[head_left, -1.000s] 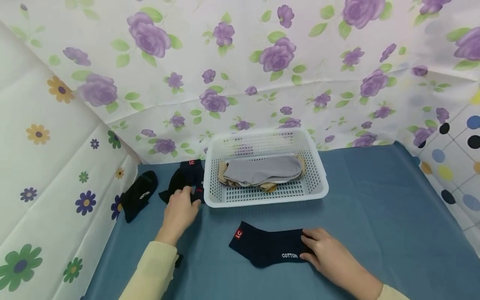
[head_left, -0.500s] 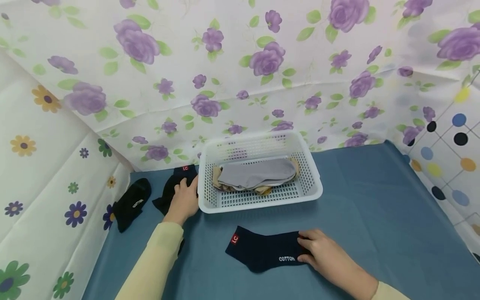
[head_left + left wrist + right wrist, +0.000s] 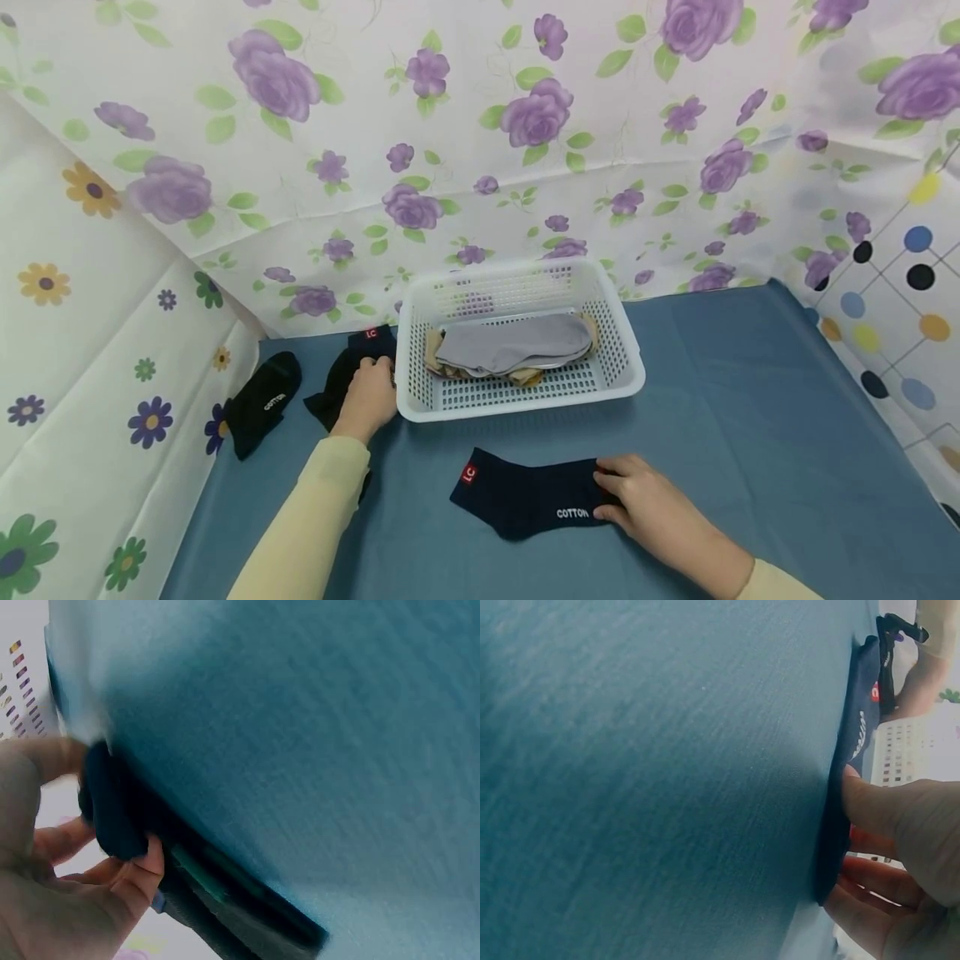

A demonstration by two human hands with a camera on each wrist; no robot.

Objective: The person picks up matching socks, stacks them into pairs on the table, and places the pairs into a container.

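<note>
A navy sock (image 3: 517,500) with a red "LC" label and white "COTTON" lettering lies flat in front of the basket. At its toe end my right hand (image 3: 652,508) holds it between thumb and fingers, and the right wrist view shows the fingertips (image 3: 840,889) at the sock's edge. My left hand (image 3: 369,400) is beside the basket's left side, over a group of dark socks. In the left wrist view, its thumb and fingers pinch a dark navy sock (image 3: 112,810). A black sock (image 3: 333,392) and a navy cuff (image 3: 372,340) with a red label show around that hand.
A white perforated basket (image 3: 525,408) stands against the floral backdrop, with a grey sock (image 3: 517,343) on top of beige ones inside. Another black "COTTON" sock (image 3: 262,408) lies far left by the side cloth. Something dark (image 3: 365,485) peeks out from beside the left sleeve.
My left hand has shifted against the basket's left side and now covers the lower red-marked sock part seen earlier. The right hand and its sock stay in place; the head view has turned slightly.
</note>
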